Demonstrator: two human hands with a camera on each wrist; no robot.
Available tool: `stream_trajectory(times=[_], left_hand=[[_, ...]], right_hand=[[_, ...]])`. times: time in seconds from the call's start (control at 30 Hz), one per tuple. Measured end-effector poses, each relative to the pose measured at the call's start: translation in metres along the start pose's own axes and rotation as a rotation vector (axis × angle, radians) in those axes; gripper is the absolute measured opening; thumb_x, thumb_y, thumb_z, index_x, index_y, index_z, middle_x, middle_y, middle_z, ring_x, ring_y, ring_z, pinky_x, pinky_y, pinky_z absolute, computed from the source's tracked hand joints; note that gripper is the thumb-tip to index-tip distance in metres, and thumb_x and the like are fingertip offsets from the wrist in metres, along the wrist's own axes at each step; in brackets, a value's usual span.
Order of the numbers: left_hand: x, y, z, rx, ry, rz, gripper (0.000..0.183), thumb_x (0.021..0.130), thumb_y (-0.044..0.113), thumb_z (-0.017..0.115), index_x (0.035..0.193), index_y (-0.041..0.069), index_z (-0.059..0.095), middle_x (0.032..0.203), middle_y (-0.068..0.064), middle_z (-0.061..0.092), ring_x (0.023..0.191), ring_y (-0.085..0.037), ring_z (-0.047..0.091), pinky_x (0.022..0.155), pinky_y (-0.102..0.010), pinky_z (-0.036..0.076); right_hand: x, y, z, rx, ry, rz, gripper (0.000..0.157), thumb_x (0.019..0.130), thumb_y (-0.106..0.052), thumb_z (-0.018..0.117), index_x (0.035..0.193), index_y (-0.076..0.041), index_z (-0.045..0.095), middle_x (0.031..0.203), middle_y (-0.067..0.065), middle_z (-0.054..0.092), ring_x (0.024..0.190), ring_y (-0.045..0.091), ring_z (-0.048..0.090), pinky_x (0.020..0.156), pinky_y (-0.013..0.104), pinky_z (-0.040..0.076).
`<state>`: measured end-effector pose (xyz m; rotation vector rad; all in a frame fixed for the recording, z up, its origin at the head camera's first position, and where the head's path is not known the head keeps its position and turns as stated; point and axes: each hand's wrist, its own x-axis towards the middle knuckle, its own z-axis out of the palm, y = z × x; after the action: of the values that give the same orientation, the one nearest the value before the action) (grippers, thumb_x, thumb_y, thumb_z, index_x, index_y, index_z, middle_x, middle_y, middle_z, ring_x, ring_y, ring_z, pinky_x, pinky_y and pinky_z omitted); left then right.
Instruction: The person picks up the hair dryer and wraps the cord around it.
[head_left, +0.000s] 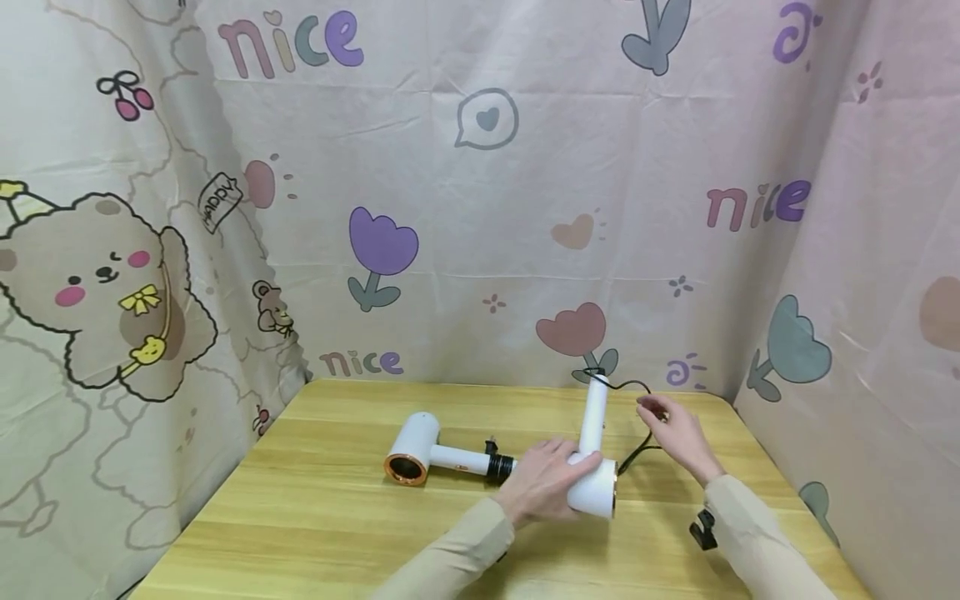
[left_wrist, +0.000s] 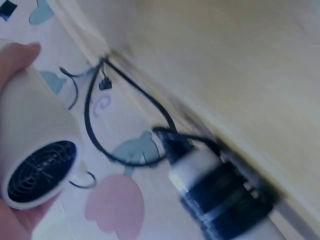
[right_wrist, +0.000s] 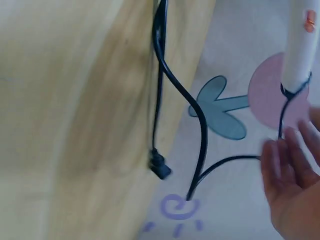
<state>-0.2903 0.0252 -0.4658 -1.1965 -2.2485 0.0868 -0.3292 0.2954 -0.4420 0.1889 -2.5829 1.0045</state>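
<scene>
My left hand (head_left: 543,482) grips a white hair dryer (head_left: 596,493) round its barrel, the handle pointing toward the back of the table. In the left wrist view the black grille (left_wrist: 42,172) at the end of that barrel shows. A black cord (head_left: 636,454) runs from the tip of the handle to my right hand (head_left: 681,437), which holds it between thumb and fingers. Beyond the fingers the cord hangs in loops, with a plug (right_wrist: 160,167) dangling in the right wrist view. To the left, another white hair dryer (head_left: 420,437) with a copper-coloured rim lies on the table.
The second dryer's cord (head_left: 500,468) is wound round its handle, with its plug (head_left: 491,446) sticking up. Both dryers are over a wood-grain table (head_left: 315,500). A printed cloth curtain (head_left: 465,192) stands round the back and sides.
</scene>
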Motion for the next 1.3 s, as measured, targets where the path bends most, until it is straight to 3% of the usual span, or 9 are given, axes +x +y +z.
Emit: stream_trajectory(times=[0.2, 0.3, 0.37, 0.57, 0.67, 0.8, 0.93, 1.1, 1.3], left_hand=[[-0.013, -0.024, -0.006, 0.08, 0.141, 0.06, 0.089, 0.057, 0.067, 0.081, 0.129, 0.028, 0.049, 0.113, 0.003, 0.062, 0.103, -0.015, 0.058, 0.091, -0.029, 0.05], [-0.018, -0.032, -0.01, 0.077, 0.17, 0.065, 0.086, 0.055, 0.063, 0.082, 0.126, 0.028, 0.05, 0.114, 0.003, 0.061, 0.105, -0.016, 0.057, 0.093, -0.031, 0.049], [-0.021, -0.036, -0.013, 0.059, 0.183, 0.061, 0.085, 0.054, 0.059, 0.083, 0.125, 0.026, 0.05, 0.116, 0.002, 0.06, 0.107, -0.017, 0.057, 0.096, -0.032, 0.049], [-0.036, -0.051, -0.017, -0.001, 0.25, 0.06, 0.083, 0.051, 0.044, 0.087, 0.122, 0.02, 0.053, 0.121, 0.001, 0.06, 0.115, -0.019, 0.055, 0.109, -0.04, 0.044], [-0.043, -0.057, -0.021, -0.015, 0.277, 0.083, 0.087, 0.049, 0.044, 0.088, 0.125, 0.018, 0.053, 0.124, 0.001, 0.06, 0.119, -0.019, 0.054, 0.113, -0.041, 0.04], [-0.051, -0.063, -0.024, -0.063, 0.305, 0.089, 0.092, 0.049, 0.043, 0.09, 0.129, 0.017, 0.052, 0.126, 0.0, 0.06, 0.12, -0.019, 0.054, 0.114, -0.039, 0.039], [-0.054, -0.066, -0.021, -0.134, 0.369, 0.071, 0.092, 0.049, 0.046, 0.091, 0.125, 0.014, 0.053, 0.121, -0.001, 0.061, 0.114, -0.018, 0.057, 0.107, -0.034, 0.045], [-0.055, -0.068, -0.017, -0.359, 0.496, -0.008, 0.092, 0.05, 0.038, 0.094, 0.126, 0.008, 0.052, 0.117, -0.004, 0.061, 0.107, -0.018, 0.058, 0.098, -0.033, 0.051], [-0.053, -0.065, -0.042, -0.721, 0.64, -0.313, 0.082, 0.057, 0.01, 0.089, 0.127, -0.002, 0.047, 0.116, -0.012, 0.063, 0.103, -0.025, 0.063, 0.092, -0.038, 0.056]], right_hand=[[0.019, -0.024, 0.009, -0.117, 0.095, -0.088, 0.055, 0.099, -0.038, 0.055, 0.138, 0.0, 0.05, 0.135, 0.026, 0.052, 0.128, 0.044, 0.043, 0.108, 0.063, 0.032], [0.027, -0.035, 0.011, -0.176, 0.068, -0.115, 0.066, 0.099, -0.045, 0.05, 0.145, 0.001, 0.041, 0.148, 0.028, 0.04, 0.14, 0.046, 0.028, 0.116, 0.066, 0.011], [0.032, -0.042, 0.011, -0.154, 0.016, -0.108, 0.073, 0.1, -0.05, 0.045, 0.149, 0.002, 0.033, 0.148, 0.029, 0.039, 0.141, 0.046, 0.028, 0.119, 0.064, 0.004], [0.044, -0.058, 0.015, 0.105, -0.114, 0.064, 0.091, 0.095, -0.064, 0.043, 0.156, -0.003, 0.015, 0.135, 0.027, 0.056, 0.121, 0.043, 0.056, 0.11, 0.06, 0.036], [0.048, -0.063, 0.018, 0.271, -0.151, 0.135, 0.083, 0.094, -0.06, 0.05, 0.149, 0.0, 0.032, 0.115, 0.023, 0.066, 0.102, 0.034, 0.065, 0.095, 0.048, 0.049], [0.051, -0.071, 0.024, 0.495, -0.203, 0.189, 0.056, 0.095, -0.048, 0.058, 0.123, 0.001, 0.05, 0.085, 0.003, 0.064, 0.076, 0.016, 0.061, 0.074, 0.029, 0.045], [0.051, -0.079, 0.027, 0.632, -0.211, 0.184, 0.048, 0.096, -0.04, 0.06, 0.119, -0.001, 0.046, 0.081, -0.006, 0.061, 0.073, 0.009, 0.059, 0.07, 0.028, 0.045], [0.051, -0.094, 0.03, 0.756, -0.145, 0.217, 0.051, 0.097, -0.037, 0.06, 0.127, 0.0, 0.04, 0.084, -0.004, 0.057, 0.07, 0.009, 0.054, 0.068, 0.024, 0.044], [0.049, -0.112, 0.031, 0.922, -0.076, 0.255, 0.042, 0.097, -0.033, 0.06, 0.119, -0.005, 0.037, 0.077, -0.004, 0.053, 0.06, 0.007, 0.049, 0.058, 0.018, 0.042]])
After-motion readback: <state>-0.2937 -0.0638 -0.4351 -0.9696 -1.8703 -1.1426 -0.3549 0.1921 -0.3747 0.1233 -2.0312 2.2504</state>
